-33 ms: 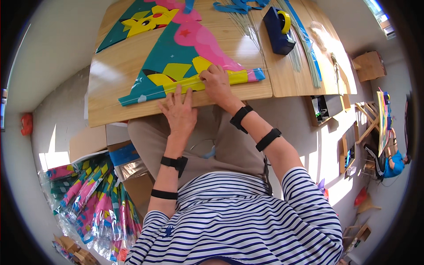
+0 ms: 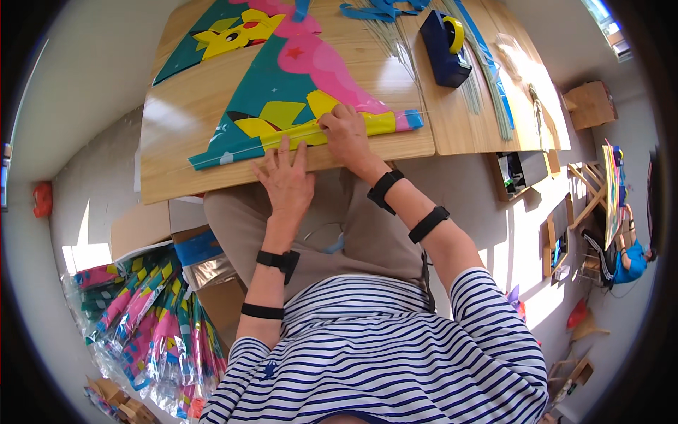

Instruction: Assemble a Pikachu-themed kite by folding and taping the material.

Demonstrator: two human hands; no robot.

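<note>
I see the printed sheet on the table's near side, its rolled edge running L-R, R end farther off. L hand touches the roll approx mid, fingers spread; R hand bends over it, nearer R end, pinch vs. press unclear. No text/labels I can read.

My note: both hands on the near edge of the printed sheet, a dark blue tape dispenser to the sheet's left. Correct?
The side is wrong: the head view shows the tape dispenser to the right of the printed sheet. The rest stands.
</note>
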